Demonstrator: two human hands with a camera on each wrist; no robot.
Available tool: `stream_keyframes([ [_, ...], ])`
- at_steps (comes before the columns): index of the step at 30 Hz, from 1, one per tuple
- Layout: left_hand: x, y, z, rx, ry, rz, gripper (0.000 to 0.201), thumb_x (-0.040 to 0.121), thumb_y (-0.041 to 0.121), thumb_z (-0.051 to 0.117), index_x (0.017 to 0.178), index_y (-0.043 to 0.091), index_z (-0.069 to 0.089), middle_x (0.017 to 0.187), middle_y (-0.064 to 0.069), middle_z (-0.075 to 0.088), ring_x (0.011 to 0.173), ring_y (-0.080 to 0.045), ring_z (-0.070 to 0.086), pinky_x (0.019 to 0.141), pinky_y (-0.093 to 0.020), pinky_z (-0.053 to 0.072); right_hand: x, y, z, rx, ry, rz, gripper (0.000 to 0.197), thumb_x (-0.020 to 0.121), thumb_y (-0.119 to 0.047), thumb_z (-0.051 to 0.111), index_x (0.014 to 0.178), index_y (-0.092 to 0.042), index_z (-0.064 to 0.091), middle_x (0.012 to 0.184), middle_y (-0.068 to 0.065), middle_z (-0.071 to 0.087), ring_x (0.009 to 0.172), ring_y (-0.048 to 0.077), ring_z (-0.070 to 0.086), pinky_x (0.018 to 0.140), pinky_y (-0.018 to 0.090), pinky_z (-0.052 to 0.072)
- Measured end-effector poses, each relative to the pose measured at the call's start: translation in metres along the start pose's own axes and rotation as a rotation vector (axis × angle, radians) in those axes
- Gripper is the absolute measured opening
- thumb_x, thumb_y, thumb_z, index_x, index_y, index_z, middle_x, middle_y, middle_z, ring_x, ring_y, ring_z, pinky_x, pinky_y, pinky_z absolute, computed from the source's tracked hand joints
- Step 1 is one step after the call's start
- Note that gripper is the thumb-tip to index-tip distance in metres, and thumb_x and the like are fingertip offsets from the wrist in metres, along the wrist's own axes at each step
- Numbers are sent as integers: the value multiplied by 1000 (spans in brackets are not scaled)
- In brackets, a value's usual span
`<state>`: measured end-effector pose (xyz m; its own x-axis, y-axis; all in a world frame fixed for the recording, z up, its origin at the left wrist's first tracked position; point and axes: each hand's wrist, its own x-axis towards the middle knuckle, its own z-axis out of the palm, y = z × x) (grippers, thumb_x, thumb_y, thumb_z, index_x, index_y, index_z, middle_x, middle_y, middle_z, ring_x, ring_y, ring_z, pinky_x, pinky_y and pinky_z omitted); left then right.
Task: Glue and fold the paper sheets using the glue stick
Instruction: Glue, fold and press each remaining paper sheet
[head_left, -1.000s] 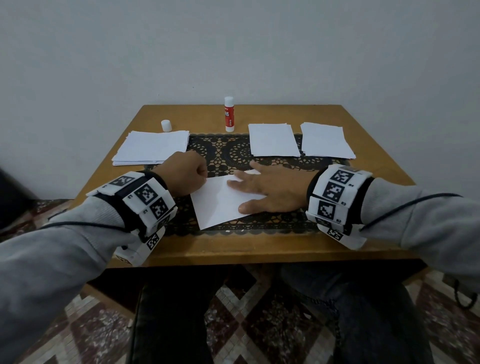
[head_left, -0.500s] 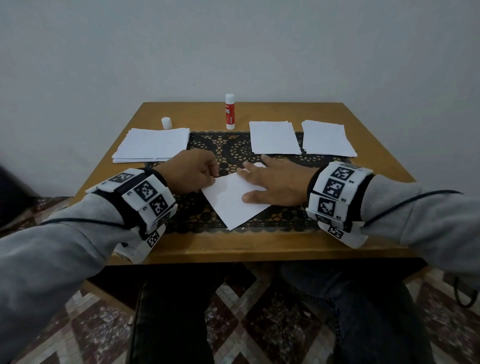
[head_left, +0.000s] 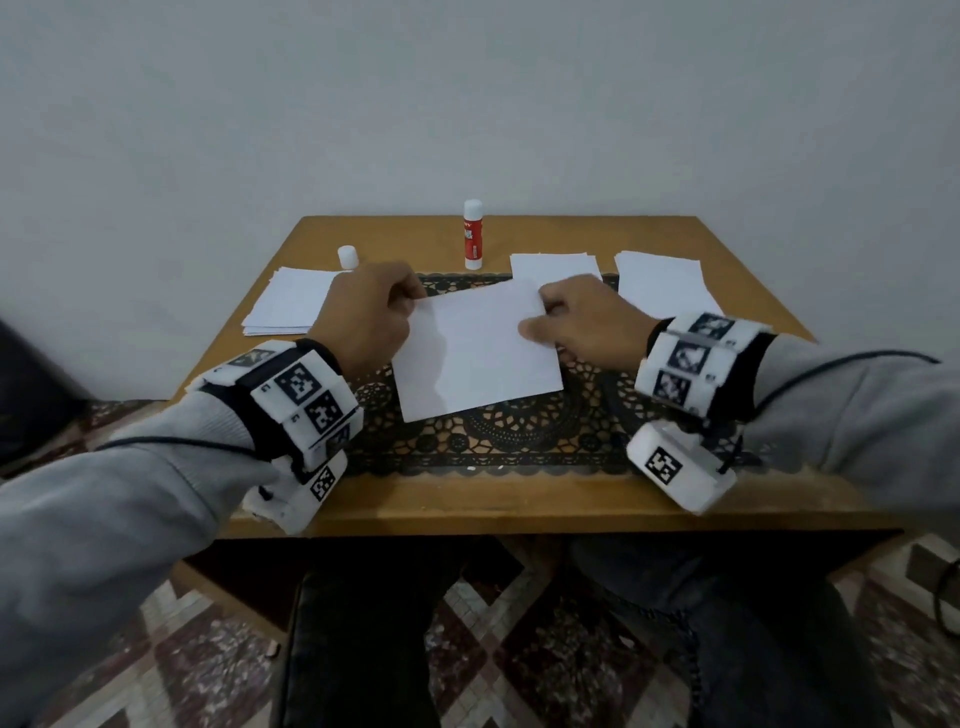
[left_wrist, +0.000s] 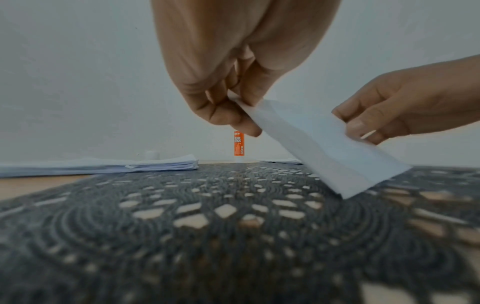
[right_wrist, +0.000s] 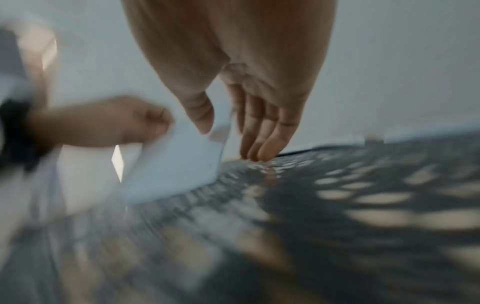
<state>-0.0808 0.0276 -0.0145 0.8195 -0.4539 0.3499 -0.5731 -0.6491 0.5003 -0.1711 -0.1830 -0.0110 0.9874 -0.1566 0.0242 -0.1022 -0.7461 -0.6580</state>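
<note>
Two hands hold one white paper sheet (head_left: 475, 353) over the dark lace mat (head_left: 519, 431) in the middle of the wooden table (head_left: 519, 509). The far edge of the sheet is lifted up. Its near edge rests on the mat, so the sheet leans.

The left hand (head_left: 366, 317) pinches the far left corner of the sheet between its thumb and curled fingers (left_wrist: 226, 115). The right hand (head_left: 587, 325) pinches the right edge of the sheet, with its thumb on top. In the right wrist view, three of its fingers reach down with their tips on the mat, but that picture is blurry.

There is bare mat and table between the sheet and the near table edge. Behind the sheet there is only a little room before the other papers.

One glue stick (head_left: 473, 235) stands up near the far edge of the table, well apart from both hands. It is red and white. One small white cap (head_left: 347, 257) stands to its left.

Three other lots of paper lie on the table. One stack of sheets (head_left: 291, 306) lies at the far left, just beside the left hand. One folded sheet (head_left: 553, 265) lies behind the right hand. One more folded sheet (head_left: 662, 280) lies at the far right.
</note>
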Motion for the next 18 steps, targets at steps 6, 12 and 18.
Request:
stream_keyframes([
  [6, 17, -22, -33, -111, 63, -79, 19, 89, 1, 49, 90, 11, 65, 97, -11, 66, 87, -23, 59, 77, -32, 48, 18, -34, 0, 476, 1, 238, 14, 87, -8, 67, 78, -8, 57, 73, 8, 61, 50, 15, 57, 49, 27, 51],
  [12, 26, -50, -55, -485, -194, -571, 26, 93, 1, 51, 118, 7, 49, 96, -18, 59, 71, -25, 58, 74, -38, 54, 49, -71, 27, 547, 35, 462, 11, 91, -4, 57, 99, 1, 54, 70, 11, 56, 47, 15, 49, 41, 23, 36],
  [18, 31, -86, -61, -304, -60, -484, 28, 81, -11, 59, 94, 13, 58, 91, -17, 56, 73, -29, 63, 55, -29, 57, 77, -103, 52, 382, -181, 461, 20, 99, -9, 42, 78, -8, 43, 66, 3, 43, 54, 11, 41, 37, 16, 35],
])
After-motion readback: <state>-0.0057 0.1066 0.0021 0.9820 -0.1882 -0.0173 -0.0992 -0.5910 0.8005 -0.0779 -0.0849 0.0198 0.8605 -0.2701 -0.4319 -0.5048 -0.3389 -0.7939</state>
